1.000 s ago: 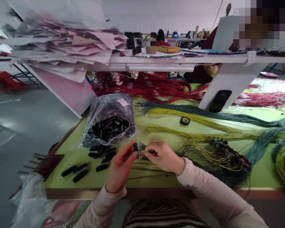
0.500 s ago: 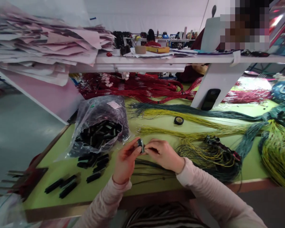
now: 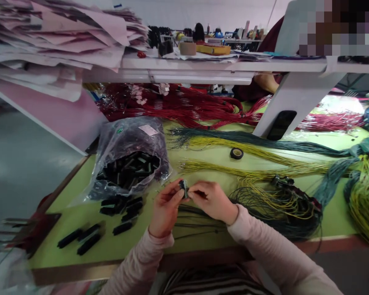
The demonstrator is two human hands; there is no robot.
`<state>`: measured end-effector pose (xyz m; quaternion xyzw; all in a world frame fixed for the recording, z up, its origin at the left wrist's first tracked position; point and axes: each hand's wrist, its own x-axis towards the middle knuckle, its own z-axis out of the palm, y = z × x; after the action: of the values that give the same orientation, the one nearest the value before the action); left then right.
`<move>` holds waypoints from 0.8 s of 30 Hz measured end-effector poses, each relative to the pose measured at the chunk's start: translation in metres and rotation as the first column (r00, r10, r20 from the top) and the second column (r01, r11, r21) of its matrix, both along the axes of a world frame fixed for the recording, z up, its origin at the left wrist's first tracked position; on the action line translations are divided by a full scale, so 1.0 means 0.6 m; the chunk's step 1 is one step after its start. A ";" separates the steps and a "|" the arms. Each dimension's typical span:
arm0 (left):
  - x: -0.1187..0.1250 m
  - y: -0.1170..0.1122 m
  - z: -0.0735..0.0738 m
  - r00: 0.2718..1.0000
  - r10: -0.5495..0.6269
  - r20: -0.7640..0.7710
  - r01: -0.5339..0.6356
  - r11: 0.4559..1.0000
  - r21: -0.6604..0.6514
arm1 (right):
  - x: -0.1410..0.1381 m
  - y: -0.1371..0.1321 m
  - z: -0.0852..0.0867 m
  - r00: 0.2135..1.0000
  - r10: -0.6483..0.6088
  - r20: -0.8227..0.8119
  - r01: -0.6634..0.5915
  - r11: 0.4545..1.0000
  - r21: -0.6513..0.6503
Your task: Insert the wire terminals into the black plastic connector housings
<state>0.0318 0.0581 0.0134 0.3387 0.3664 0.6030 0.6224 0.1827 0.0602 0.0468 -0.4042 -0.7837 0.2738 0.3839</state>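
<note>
Left hand (image 3: 164, 211) and right hand (image 3: 210, 200) held close together over the green worktop (image 3: 64, 209), near its near edge (image 3: 110, 267). The fingers (image 3: 175, 191) of both hands are closed on a small black connector (image 3: 183, 188), gripping it from either side; the fine detail at the grip is too small to read, though a thin wire seems to enter it. Left of the hands: loose black connector housings (image 3: 89, 243) and a clear plastic bag (image 3: 129, 159) of more. Right: a yellow and dark wire bundle (image 3: 283, 205) lies just beside the right hand. Thin dark wires (image 3: 199, 225) run beneath both hands.
</note>
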 end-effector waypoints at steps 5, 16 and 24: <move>-0.007 0.003 -0.001 0.999 -0.019 0.029 0.019 1.000 -0.005 | 0.003 0.001 0.002 1.000 0.013 0.000 -0.013 1.000 -0.008; -0.003 -0.008 -0.002 0.940 0.168 -0.297 -0.105 0.970 0.218 | -0.003 -0.003 -0.015 0.996 -0.018 0.087 0.003 0.987 0.164; -0.011 -0.014 -0.007 0.878 0.197 -0.437 -0.085 0.961 0.262 | -0.008 -0.008 -0.021 0.969 -0.046 0.243 -0.002 0.981 0.195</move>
<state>0.0249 0.0499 0.0092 0.5150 0.4530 0.5887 0.4278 0.1777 0.0557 0.0342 -0.4045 -0.8437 0.1399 0.3241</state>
